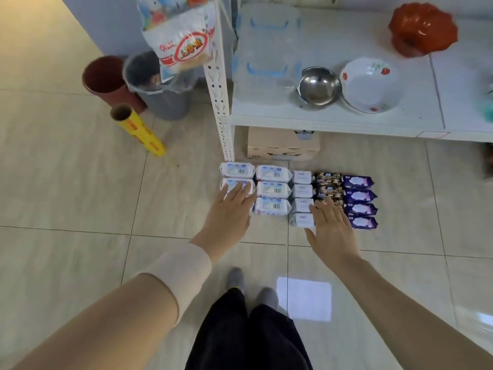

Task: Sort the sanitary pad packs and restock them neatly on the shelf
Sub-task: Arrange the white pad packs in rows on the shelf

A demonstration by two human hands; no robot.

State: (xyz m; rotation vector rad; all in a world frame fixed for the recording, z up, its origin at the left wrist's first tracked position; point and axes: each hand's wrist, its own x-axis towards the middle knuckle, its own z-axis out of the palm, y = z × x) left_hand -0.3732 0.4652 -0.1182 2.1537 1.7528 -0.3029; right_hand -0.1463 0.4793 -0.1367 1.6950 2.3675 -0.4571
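Sanitary pad packs lie sorted in columns on the floor tiles in front of the shelf. From the left: white-blue packs (pixel 272 189) in two columns, small white packs (pixel 302 191), dark patterned packs (pixel 327 180) and purple packs (pixel 358 195). My left hand (pixel 231 209) reaches out with straight fingers over the leftmost white-blue packs. My right hand (pixel 330 226) is spread flat over the near ends of the small white and dark columns. Neither hand holds anything. The white shelf (pixel 333 120) stands just behind the packs.
On the shelf sit clear lidded containers (pixel 266 53), a steel bowl (pixel 318 86), a flowered white bowl (pixel 370 86) and a red bowl (pixel 422 29). A cardboard box (pixel 280 145) lies under it. A bin (pixel 160 89), a red tube (pixel 106 78) and a yellow roll (pixel 138 129) stand left. My feet (pixel 250 287) are below.
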